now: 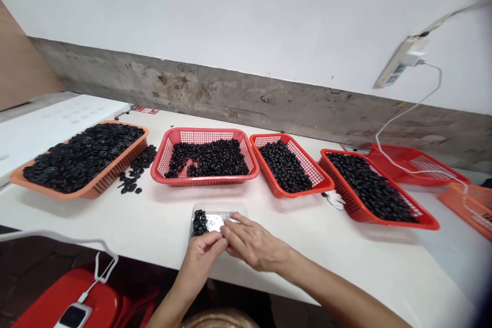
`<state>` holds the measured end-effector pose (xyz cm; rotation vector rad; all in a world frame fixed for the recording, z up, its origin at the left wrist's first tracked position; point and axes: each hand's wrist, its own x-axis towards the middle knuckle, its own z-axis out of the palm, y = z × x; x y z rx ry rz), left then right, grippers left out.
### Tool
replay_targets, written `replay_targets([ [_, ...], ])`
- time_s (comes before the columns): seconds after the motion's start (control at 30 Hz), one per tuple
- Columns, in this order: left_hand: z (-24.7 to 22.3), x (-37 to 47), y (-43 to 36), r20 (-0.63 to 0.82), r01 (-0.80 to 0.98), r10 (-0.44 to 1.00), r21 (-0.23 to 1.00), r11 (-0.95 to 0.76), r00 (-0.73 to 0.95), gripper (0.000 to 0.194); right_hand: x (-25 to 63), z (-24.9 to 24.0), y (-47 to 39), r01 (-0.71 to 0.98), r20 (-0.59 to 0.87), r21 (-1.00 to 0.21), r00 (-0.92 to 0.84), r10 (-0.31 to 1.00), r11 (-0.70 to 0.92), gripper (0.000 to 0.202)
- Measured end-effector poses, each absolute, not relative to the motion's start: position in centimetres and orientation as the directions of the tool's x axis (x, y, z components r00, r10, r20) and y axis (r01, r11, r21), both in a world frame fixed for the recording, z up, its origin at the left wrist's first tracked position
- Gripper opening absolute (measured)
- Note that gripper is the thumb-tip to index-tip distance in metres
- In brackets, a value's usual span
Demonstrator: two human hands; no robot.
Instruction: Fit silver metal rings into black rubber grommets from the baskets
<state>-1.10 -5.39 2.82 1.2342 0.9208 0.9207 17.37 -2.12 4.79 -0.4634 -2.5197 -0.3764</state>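
A shallow clear tray [191, 225] lies at the table's front edge, with a small heap of black round parts [200, 221] at its left end and tiny shiny pieces [216, 222] beside them. Over the near side of this tray, my left hand [203, 255] has thumb and index finger pressed together. My right hand [251, 243] meets it from the right, its fingers bent and close together at the left fingertips. Whatever lies between the fingertips of both hands is hidden or too small to name.
Behind the hands stand a pink-red basket [205, 181], two red baskets [282, 192] [355, 210] and an orange basket [96, 184], all holding black parts. Loose black parts [132, 174] lie between baskets. A white cable [407, 110] hangs at right; a red stool [73, 297] stands lower left.
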Motion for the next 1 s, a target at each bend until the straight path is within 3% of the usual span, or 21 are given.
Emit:
replay_targets([
  [0.13,3.0,-1.4,-6.0,0.001,0.081,0.966,0.996,-0.022,0.257,0.025,18.1,4.0,-3.0,0.426,0.615,0.079,-0.732,0.293,0.901,0.029],
  [0.23,2.4,-2.8,-5.8,0.007,0.125,0.999,0.992,-0.012,0.039,0.023,19.9,3.6,-3.1,0.504,0.668,0.022,-0.65,0.363,0.863,0.035],
  [0.33,1.4,-5.3,-4.4,0.032,0.16,0.979,0.987,0.001,-0.203,0.028,23.3,4.1,-1.2,0.593,0.729,0.056,-0.574,0.372,0.803,0.038],
  [0.4,0.5,-7.1,-2.9,0.109,0.261,0.944,0.965,-0.025,-0.313,0.031,25.9,5.0,0.9,0.722,0.763,0.044,-0.471,0.443,0.691,0.034],
  [0.47,-0.8,-8.8,-1.2,0.19,0.409,0.906,0.912,-0.022,-0.377,0.036,28.0,5.9,2.9,0.876,0.78,-0.091,-0.232,0.58,0.474,0.04],
  [0.53,-2.3,-10.2,0.2,0.226,0.502,0.881,0.865,0.016,-0.417,0.039,29.2,6.3,4.0,0.881,0.746,-0.31,-0.008,0.666,0.358,0.053],
  [0.63,-4.5,-11.7,1.3,0.215,0.531,0.874,0.846,0.057,-0.436,0.039,29.4,5.0,2.9,0.803,0.69,-0.519,0.191,0.698,0.293,0.043],
  [0.73,-5.9,-12.2,1.6,0.201,0.551,0.881,0.831,0.078,-0.428,0.035,28.7,1.8,-0.3,0.781,0.679,-0.569,0.27,0.683,0.257,0.032],
  [1.0,-6.7,-12.3,2.0,0.197,0.574,0.896,0.816,0.075,-0.398,0.031,28.5,-6.7,-5.9,0.761,0.587,-0.623,0.298,0.753,0.184,0.035],
])
